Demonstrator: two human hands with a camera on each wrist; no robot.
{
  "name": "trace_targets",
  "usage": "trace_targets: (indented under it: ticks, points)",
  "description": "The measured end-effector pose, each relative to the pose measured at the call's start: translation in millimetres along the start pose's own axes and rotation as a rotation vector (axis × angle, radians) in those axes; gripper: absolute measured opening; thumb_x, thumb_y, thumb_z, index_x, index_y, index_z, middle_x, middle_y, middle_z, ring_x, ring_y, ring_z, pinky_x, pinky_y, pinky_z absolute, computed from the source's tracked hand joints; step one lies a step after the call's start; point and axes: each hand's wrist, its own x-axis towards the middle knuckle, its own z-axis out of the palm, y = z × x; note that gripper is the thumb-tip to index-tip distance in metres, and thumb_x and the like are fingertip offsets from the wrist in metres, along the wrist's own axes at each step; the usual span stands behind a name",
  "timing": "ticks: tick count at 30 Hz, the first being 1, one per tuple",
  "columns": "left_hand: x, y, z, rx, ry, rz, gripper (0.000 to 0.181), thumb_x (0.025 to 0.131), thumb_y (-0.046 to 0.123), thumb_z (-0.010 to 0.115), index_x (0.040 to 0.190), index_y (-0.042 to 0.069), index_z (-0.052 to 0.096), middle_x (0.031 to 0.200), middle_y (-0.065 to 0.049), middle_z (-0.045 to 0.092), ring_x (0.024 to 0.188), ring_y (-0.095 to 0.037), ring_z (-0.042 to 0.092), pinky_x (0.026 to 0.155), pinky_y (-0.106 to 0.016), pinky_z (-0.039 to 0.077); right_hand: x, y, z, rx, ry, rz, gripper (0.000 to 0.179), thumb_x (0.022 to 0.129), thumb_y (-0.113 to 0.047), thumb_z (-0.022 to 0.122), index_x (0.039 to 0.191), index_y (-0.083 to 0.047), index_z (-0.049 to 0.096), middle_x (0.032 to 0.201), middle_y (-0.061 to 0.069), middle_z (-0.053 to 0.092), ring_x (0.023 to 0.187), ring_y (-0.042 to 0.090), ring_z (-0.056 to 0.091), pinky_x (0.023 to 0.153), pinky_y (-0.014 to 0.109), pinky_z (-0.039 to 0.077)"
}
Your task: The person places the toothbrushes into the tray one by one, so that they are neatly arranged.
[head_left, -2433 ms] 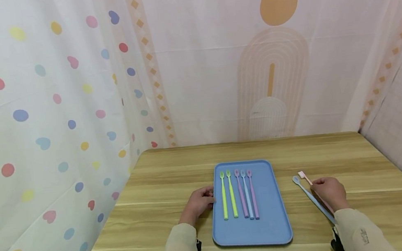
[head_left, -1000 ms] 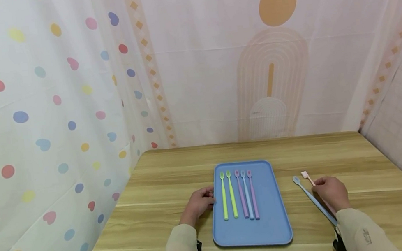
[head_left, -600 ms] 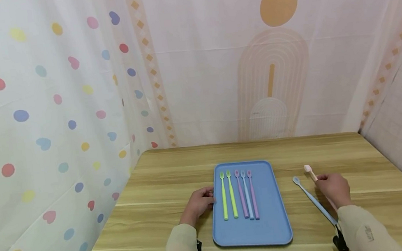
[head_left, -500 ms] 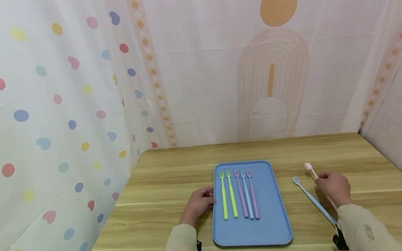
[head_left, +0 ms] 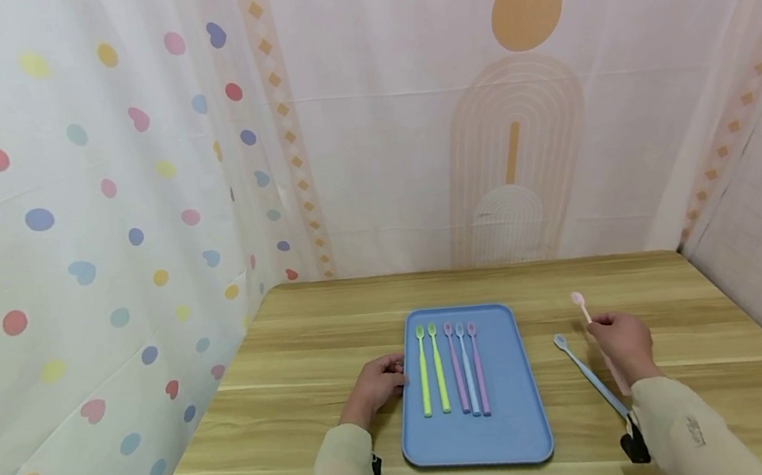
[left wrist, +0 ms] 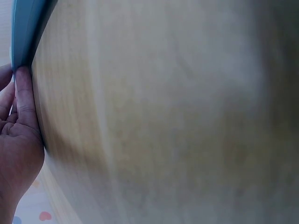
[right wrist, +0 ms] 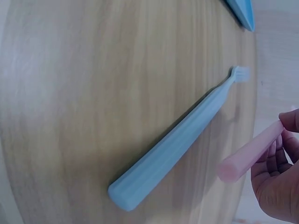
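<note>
My right hand pinches a pink toothbrush by its handle, head pointing away from me. In the right wrist view the handle's end is raised off the table. Just left of that hand, a light blue toothbrush lies slanted on the wood, its lower end partly covered by the sleeve in the head view. My left hand holds the left edge of a blue tray between thumb and fingers. On the tray lie two green toothbrushes, two purple toothbrushes and one blue toothbrush, side by side with heads away from me.
The wooden table ends at a patterned curtain behind, with a polka-dot curtain on the left. Bare wood separates the tray from the loose blue toothbrush.
My right hand has picked the pink toothbrush up off the table and moved it a little away from me, clear of the blue one. The left hand and tray have stayed put.
</note>
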Motion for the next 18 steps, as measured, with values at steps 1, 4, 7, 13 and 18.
trace_targets:
  ticks: [1, 4, 7, 13, 18]
  points:
    - [-0.3, 0.5, -0.1, 0.001, 0.001, -0.003, 0.045, 0.088, -0.007, 0.063, 0.133, -0.007, 0.058, 0.096, -0.009, 0.058, 0.087, -0.018, 0.056, 0.077, -0.034, 0.056, 0.3, -1, 1, 0.006, 0.009, -0.002, 0.038, 0.096, -0.018, 0.054, 0.119, 0.012, 0.063, 0.116, 0.03, 0.062, 0.101, 0.039, 0.058, 0.078, 0.043, 0.049]
    - [-0.5, 1.1, -0.2, 0.007, 0.005, -0.012, 0.045, 0.089, -0.007, 0.062, 0.134, -0.006, 0.058, 0.096, -0.009, 0.057, 0.087, -0.018, 0.055, 0.077, -0.034, 0.056, 0.7, -5, 4, 0.02, 0.023, -0.006, 0.038, 0.095, -0.017, 0.055, 0.117, 0.011, 0.065, 0.114, 0.028, 0.064, 0.098, 0.036, 0.059, 0.075, 0.036, 0.047]
    - [-0.4, 0.9, -0.3, 0.01, 0.009, -0.015, 0.045, 0.089, -0.007, 0.062, 0.134, -0.006, 0.058, 0.097, -0.009, 0.058, 0.087, -0.018, 0.055, 0.077, -0.033, 0.056, 0.5, -9, 6, 0.016, 0.035, -0.019, 0.037, 0.093, -0.017, 0.056, 0.115, 0.012, 0.066, 0.111, 0.027, 0.065, 0.094, 0.034, 0.06, 0.07, 0.031, 0.046]
    - [-0.7, -0.4, 0.4, 0.012, 0.009, -0.008, 0.045, 0.087, -0.007, 0.063, 0.133, -0.007, 0.058, 0.096, -0.009, 0.058, 0.087, -0.018, 0.055, 0.076, -0.033, 0.056, 0.0, -16, 6, 0.004, 0.01, -0.029, 0.037, 0.095, -0.017, 0.056, 0.117, 0.013, 0.064, 0.114, 0.029, 0.063, 0.096, 0.036, 0.06, 0.073, 0.036, 0.05]
    - [-0.6, 2.2, 0.4, 0.012, 0.009, -0.004, 0.046, 0.088, -0.007, 0.063, 0.133, -0.007, 0.058, 0.097, -0.01, 0.058, 0.087, -0.018, 0.056, 0.076, -0.033, 0.056, 1.1, -20, 7, 0.004, 0.002, -0.019, 0.038, 0.096, -0.017, 0.055, 0.118, 0.012, 0.064, 0.115, 0.029, 0.063, 0.097, 0.036, 0.061, 0.074, 0.038, 0.051]
